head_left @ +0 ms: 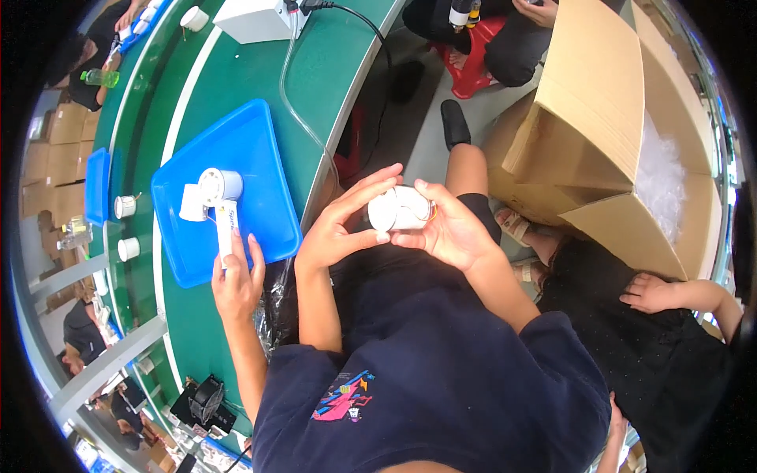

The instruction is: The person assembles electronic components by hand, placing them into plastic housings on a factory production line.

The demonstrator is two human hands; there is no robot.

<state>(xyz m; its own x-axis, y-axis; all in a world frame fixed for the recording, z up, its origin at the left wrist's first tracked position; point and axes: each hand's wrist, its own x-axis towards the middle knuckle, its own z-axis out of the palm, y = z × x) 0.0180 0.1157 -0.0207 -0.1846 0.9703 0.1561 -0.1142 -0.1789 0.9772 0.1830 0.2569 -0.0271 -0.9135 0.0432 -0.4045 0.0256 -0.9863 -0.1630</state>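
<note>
Above my lap I hold a white, short cylindrical housing (392, 210) between both hands, with a thin yellowish wire at its right side. My left hand (335, 229) curves around its left side, fingers over the top and thumb below. On the other side my right hand (457, 229) grips it between thumb and fingers. To the left, another person's hand (239, 280) reaches over the blue tray (268, 181) and holds a white handle-shaped piece (226, 229). White round parts (221, 186) lie in that tray by the piece.
The tray stands on a green workbench (236, 87), beside a white box-shaped device (256, 20) with cables. An open cardboard carton (591, 158) with clear plastic inside is at the right. People sit close by on the right and far side; a red stool (475, 59) stands beyond.
</note>
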